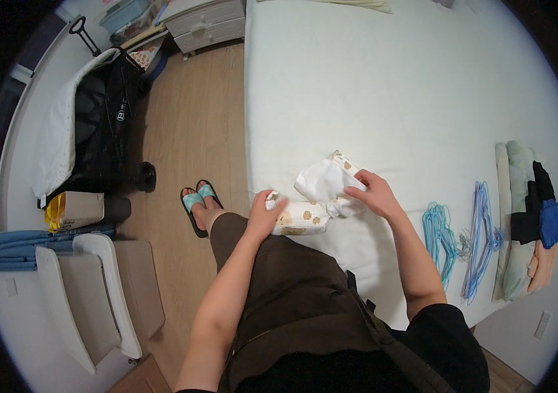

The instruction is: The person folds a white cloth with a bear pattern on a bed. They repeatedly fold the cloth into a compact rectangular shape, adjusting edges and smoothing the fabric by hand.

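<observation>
A white cloth garment with a brown and tan print [308, 214] lies bunched at the near left edge of the bed, beside my lap. My left hand [264, 214] pinches its left end between thumb and fingers. At its upper right part, my right hand [373, 192] grips a fold of the fabric, where the plain white inside shows. The garment's exact kind cannot be told. Under it spreads the pale bed sheet [357, 88].
Right of my right arm lie teal hangers [438, 236] and blue hangers [479, 240], then folded clothes [524, 228]. On the floor side stand a black wheeled cart [107, 123], a paper bag [82, 210], a lidded bin [136, 280] and a white drawer cabinet [205, 24].
</observation>
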Tool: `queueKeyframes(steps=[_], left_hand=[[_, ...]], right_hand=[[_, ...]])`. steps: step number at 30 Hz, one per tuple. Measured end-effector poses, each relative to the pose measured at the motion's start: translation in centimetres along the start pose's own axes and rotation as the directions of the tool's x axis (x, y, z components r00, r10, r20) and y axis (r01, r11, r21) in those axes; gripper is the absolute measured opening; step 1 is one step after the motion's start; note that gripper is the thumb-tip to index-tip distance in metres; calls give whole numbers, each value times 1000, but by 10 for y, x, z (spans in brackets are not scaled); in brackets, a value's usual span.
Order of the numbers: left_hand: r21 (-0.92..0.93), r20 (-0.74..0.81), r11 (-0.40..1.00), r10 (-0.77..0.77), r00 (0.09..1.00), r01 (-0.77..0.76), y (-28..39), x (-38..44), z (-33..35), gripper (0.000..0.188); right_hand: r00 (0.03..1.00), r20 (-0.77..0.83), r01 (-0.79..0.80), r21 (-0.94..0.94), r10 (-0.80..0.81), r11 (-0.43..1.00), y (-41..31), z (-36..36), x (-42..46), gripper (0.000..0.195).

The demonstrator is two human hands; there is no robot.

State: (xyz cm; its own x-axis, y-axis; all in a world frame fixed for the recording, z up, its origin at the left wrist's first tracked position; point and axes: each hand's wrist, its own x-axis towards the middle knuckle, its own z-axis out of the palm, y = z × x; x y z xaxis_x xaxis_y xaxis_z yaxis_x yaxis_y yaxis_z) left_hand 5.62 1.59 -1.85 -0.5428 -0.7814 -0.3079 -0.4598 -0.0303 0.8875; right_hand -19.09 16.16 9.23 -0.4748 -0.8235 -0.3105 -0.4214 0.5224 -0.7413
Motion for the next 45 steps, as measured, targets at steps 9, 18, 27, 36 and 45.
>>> queueKeyframes(steps=[9,18,27,36,45], left_hand=[[739,486,375,278,829,-559,84,-30,17,77],[619,238,583,498,834,-526,115,-39,-15,46],[634,335,670,212,918,-386,120,-48,-22,54],[599,327,737,133,936,-314,118,-44,-26,53],[785,441,240,432,787,-572,90,-32,-18,54]], right_hand=[[960,-85,276,100,-269,956,-25,25,36,24],[941,-316,221,846,123,485,19,7,23,17],[884,-468,288,512,-18,809,-4,11,25,23],[886,-383,214,-164,-262,963,-1,73,-27,27],[967,-250,68,434,47,898,16,102,-21,26]])
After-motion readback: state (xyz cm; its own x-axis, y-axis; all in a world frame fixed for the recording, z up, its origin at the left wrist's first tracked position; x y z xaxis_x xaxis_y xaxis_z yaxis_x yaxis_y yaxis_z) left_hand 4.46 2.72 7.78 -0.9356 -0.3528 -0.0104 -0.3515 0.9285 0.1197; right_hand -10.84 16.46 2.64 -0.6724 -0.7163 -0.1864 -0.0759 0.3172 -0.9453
